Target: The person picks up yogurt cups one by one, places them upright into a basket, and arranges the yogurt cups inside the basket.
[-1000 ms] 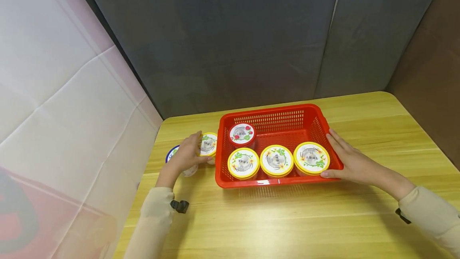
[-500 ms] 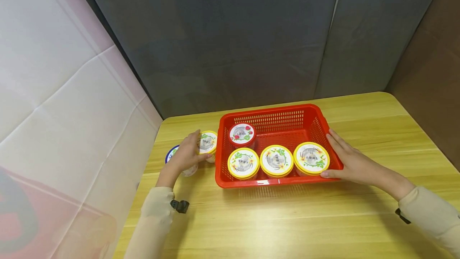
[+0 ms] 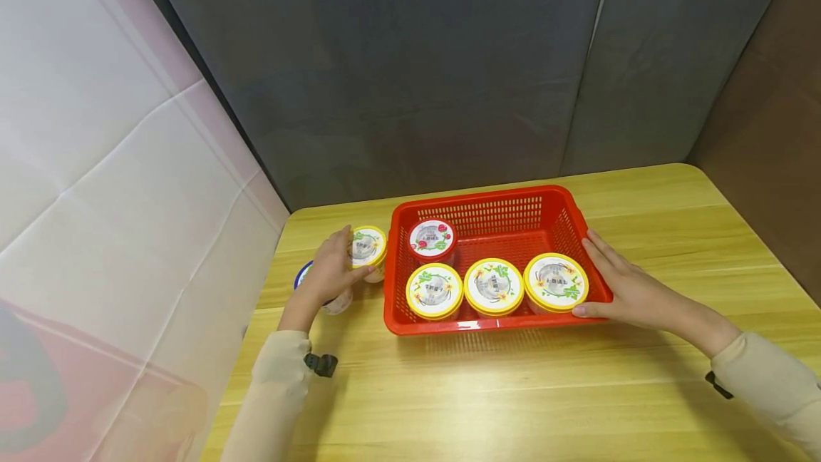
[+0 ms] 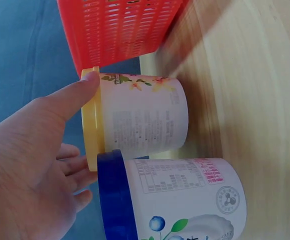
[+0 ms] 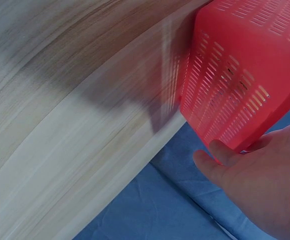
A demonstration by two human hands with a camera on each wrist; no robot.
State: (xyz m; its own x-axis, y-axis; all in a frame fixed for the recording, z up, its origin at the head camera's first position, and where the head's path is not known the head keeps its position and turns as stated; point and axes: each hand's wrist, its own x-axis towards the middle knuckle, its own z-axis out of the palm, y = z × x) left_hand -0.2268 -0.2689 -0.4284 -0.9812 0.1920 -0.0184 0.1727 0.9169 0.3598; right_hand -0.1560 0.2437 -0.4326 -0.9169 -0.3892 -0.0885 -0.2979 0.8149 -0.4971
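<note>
My left hand (image 3: 330,269) holds a white tub with a yellow lid (image 3: 368,247), just left of the red basket. In the left wrist view, the thumb presses the near edge of the yellow lid (image 4: 91,120) while the other fingers reach around its far side. A blue-lidded tub (image 4: 185,200) stands beside it, partly covered by the hand in the head view. My right hand (image 3: 625,287) rests against the right end of the basket (image 3: 494,325), fingers extended along its rim and thumb at the front corner.
Inside the basket, three yellow-lidded tubs, one being the middle tub (image 3: 494,286), line the front. A red-lidded tub (image 3: 432,239) sits behind the leftmost. A pale wall (image 3: 128,162) rises at the left and a dark partition (image 3: 410,91) behind the wooden table (image 3: 487,398).
The left hand and its yellow-lidded tub have shifted slightly back and left, with more of the tub's side showing. My right hand and the basket have stayed still.
</note>
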